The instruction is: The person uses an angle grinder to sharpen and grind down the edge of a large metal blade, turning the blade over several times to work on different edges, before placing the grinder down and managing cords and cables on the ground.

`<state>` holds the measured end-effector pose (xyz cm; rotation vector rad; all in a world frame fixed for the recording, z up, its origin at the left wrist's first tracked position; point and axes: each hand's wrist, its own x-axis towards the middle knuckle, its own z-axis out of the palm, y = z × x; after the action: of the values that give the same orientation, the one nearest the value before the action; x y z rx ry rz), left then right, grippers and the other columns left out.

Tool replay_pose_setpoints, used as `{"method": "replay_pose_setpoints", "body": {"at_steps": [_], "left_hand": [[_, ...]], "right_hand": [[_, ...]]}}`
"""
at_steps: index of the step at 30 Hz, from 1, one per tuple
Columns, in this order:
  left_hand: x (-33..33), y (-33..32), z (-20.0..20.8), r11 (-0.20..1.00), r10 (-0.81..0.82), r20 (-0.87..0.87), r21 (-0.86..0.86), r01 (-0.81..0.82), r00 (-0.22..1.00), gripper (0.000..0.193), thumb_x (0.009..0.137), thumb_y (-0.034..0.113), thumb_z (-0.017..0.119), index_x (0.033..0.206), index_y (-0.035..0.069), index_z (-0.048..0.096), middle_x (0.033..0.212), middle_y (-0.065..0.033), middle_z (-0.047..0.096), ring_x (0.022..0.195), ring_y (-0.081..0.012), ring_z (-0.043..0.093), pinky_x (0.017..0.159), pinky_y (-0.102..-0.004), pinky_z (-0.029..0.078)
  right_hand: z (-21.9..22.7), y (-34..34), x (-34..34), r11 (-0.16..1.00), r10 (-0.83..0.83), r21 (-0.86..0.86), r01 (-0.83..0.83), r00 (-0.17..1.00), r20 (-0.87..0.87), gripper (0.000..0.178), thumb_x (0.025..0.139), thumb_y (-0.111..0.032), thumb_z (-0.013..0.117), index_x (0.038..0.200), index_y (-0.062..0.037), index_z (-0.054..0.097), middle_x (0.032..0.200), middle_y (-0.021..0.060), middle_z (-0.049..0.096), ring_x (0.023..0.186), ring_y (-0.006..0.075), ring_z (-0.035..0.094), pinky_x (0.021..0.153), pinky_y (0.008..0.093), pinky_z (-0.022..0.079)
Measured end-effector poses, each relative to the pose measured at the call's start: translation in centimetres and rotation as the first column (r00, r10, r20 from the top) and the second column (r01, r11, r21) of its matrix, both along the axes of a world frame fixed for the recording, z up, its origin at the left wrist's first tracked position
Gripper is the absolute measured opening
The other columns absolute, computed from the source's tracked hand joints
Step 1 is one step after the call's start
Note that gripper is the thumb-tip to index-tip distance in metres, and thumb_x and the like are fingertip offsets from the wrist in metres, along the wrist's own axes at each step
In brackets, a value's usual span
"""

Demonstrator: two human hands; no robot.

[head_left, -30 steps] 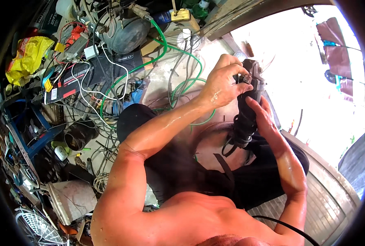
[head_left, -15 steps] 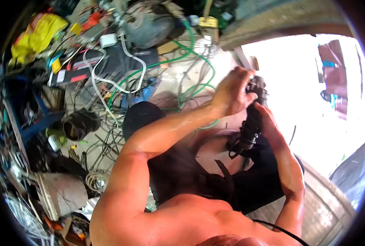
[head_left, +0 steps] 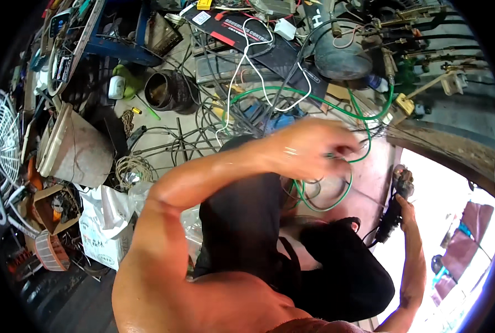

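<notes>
My right hand (head_left: 407, 213) is wrapped round a long dark tool-like piece (head_left: 393, 216) at the right, over the bright doorway side. It has a black body, a greyish metal head at its upper end and a thin black cord or loop at the lower end; its exact kind does not show. My left hand (head_left: 320, 149) is away from it, above the green hose (head_left: 345, 197) and the floor. That hand is smeared by motion, and its fingers cannot be read clearly.
Tangled cables and a white cord (head_left: 263, 89) lie ahead, by a black box (head_left: 225, 28) and a rounded grey machine (head_left: 342, 58). At left stand a dark pot (head_left: 172, 91), a dirty bucket (head_left: 83, 147), a white bag (head_left: 106, 222) and a white fan guard (head_left: 6, 133).
My left hand has come off the dark piece and moved left. My right hand still holds the piece, now farther right and lower in view. The view has turned toward the left.
</notes>
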<state>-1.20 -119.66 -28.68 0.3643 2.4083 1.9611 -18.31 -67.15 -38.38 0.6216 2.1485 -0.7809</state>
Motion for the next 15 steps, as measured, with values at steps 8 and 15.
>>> {"method": "replay_pose_setpoints", "body": {"at_steps": [8, 15], "left_hand": [[12.7, -8.5, -9.7, 0.617, 0.708, 0.434, 0.004, -0.787, 0.557, 0.021, 0.098, 0.008, 0.070, 0.117, -0.001, 0.071, 0.098, -0.0029, 0.073, 0.094, -0.0089, 0.066, 0.086, -0.0264, 0.054], [21.2, -5.0, -15.5, 0.556, 0.737, 0.528, -0.120, -0.823, 0.421, 0.021, 0.100, 0.012, 0.068, 0.117, -0.001, 0.069, 0.097, -0.0025, 0.070, 0.092, -0.0106, 0.064, 0.083, -0.0270, 0.052]], "right_hand": [[-10.0, 2.0, -2.3, 0.961, 0.161, -0.210, -0.180, 0.981, -0.107, 0.033, 0.096, -0.035, 0.075, 0.098, -0.0025, 0.070, 0.081, 0.0032, 0.069, 0.068, 0.0131, 0.064, 0.064, 0.0278, 0.051], [-16.5, 5.0, -3.5, 0.946, 0.244, -0.125, -0.298, 0.911, -0.332, 0.038, 0.090, -0.035, 0.082, 0.106, -0.0014, 0.074, 0.089, 0.0039, 0.071, 0.080, 0.0153, 0.061, 0.075, 0.0286, 0.048]]}}
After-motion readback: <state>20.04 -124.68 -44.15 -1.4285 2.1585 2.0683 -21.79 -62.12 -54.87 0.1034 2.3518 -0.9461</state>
